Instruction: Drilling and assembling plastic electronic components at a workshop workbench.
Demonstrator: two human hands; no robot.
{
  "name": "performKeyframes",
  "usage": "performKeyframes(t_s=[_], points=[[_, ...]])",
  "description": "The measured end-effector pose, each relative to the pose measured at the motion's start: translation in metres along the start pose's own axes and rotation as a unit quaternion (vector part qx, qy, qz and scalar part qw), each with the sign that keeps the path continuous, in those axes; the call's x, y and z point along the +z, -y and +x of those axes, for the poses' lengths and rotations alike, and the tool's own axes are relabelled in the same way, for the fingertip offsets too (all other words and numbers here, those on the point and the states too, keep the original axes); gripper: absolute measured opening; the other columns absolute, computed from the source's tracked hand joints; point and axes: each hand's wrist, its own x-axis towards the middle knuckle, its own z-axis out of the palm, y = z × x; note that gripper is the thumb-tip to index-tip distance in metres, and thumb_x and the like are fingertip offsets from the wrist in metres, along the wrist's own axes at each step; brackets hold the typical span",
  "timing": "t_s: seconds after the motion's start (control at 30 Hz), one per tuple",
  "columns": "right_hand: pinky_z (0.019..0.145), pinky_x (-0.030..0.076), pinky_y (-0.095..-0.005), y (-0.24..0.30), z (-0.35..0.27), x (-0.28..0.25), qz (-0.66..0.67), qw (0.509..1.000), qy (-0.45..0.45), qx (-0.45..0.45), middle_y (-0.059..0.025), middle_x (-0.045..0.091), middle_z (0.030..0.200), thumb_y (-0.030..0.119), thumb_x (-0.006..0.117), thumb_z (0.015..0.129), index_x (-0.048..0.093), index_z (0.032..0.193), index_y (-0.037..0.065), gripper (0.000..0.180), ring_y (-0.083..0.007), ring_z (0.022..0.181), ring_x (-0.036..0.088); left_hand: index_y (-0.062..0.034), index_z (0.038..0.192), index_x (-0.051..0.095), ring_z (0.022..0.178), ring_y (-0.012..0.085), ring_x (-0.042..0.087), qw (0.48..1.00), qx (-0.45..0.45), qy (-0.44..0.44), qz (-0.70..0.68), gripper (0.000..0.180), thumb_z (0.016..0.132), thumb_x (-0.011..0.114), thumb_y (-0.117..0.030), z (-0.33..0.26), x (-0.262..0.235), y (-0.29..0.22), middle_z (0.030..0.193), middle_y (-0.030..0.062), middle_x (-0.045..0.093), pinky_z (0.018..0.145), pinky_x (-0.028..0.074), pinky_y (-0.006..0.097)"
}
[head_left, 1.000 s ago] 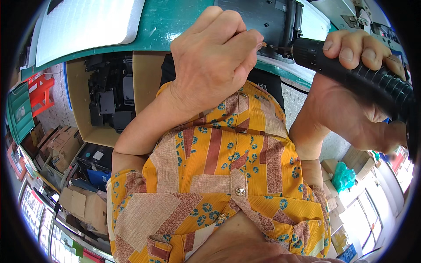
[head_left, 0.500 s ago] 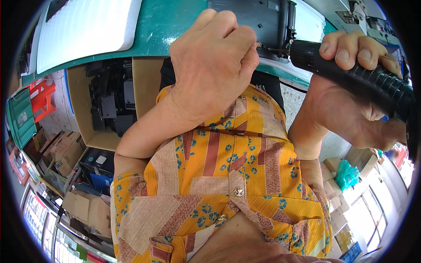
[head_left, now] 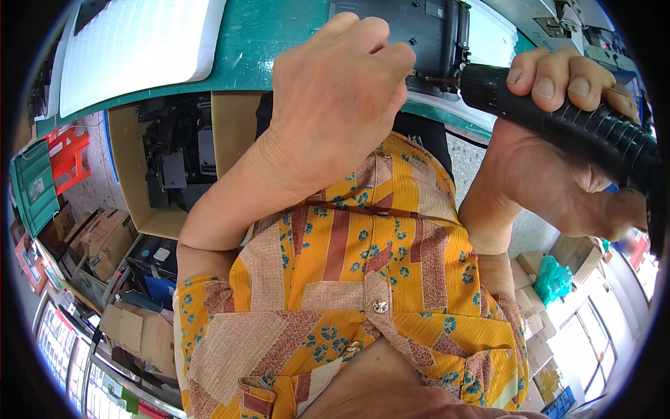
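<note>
In my right hand (head_left: 551, 164) is a black electric screwdriver (head_left: 558, 112) with a ribbed grip, my fingers wrapped over its top. Its narrow tip points left, close to the edge of a flat black plastic part (head_left: 419, 35) on the bench. My left hand (head_left: 335, 98) is closed, knuckles up, in front of that part and partly covering it. The fingertips of the left hand are turned under and hidden, so whatever they pinch cannot be made out.
A green bench top (head_left: 244, 49) carries a white foam sheet (head_left: 143, 52) on the left. Below it stands an open cardboard box (head_left: 234, 129) of black plastic parts (head_left: 173, 167). More cartons (head_left: 139, 335) lie lower left, a red plastic stool (head_left: 70, 160) behind them. A teal bag (head_left: 553, 279) rests on boxes at right.
My left hand has turned slightly and shifted a little, its forearm and elbow moving slightly left. The right hand and the screwdriver stay practically in place.
</note>
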Motion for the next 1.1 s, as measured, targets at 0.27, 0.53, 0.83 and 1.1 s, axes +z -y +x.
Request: performKeyframes(t_s=[0.27,0.53,0.83,1.1], points=[[0.077,0.048,-0.0400,-0.002,0.000,0.011,0.019,1.000,-0.010,-0.021,-0.0071,0.063,0.106,0.087,0.063,0.077,0.068,0.123,0.011,0.089,-0.0227,0.088,0.059,-0.0085,0.091,0.068,0.077,0.0272,0.061,0.999,0.019,0.050,0.007,0.009,0.085,0.074,-0.009,0.005,-0.005,0.007,0.081,0.0056,0.056,0.065,0.049,0.038],[0.077,0.046,-0.0391,0.017,-0.014,0.011,-0.020,0.999,-0.046,-0.015,-0.0047,0.060,0.103,0.086,0.068,0.074,0.066,0.120,0.012,0.087,-0.0218,0.087,0.058,-0.0086,0.089,0.066,0.077,0.0278,0.059,0.997,0.037,0.061,-0.008,0.009,0.086,0.074,-0.009,0.007,-0.012,0.006,0.079,0.0059,0.053,0.063,0.047,0.039],[0.076,0.046,-0.0390,0.017,-0.006,0.037,-0.004,0.993,-0.111,-0.037,-0.0047,0.058,0.102,0.086,0.070,0.070,0.066,0.120,0.012,0.090,-0.0218,0.086,0.056,-0.0077,0.091,0.066,0.080,0.0282,0.060,0.995,0.054,0.075,-0.021,0.011,0.084,0.075,-0.008,0.012,-0.020,0.001,0.083,0.0062,0.053,0.064,0.048,0.040],[0.076,0.046,-0.0394,0.019,-0.003,0.022,-0.021,0.999,-0.038,-0.013,-0.0060,0.060,0.106,0.087,0.066,0.074,0.067,0.126,0.012,0.092,-0.0224,0.088,0.058,-0.0067,0.092,0.064,0.082,0.0295,0.061,0.994,0.073,0.080,-0.030,0.014,0.084,0.075,-0.006,0.012,-0.017,0.003,0.084,0.0078,0.052,0.066,0.049,0.041]])
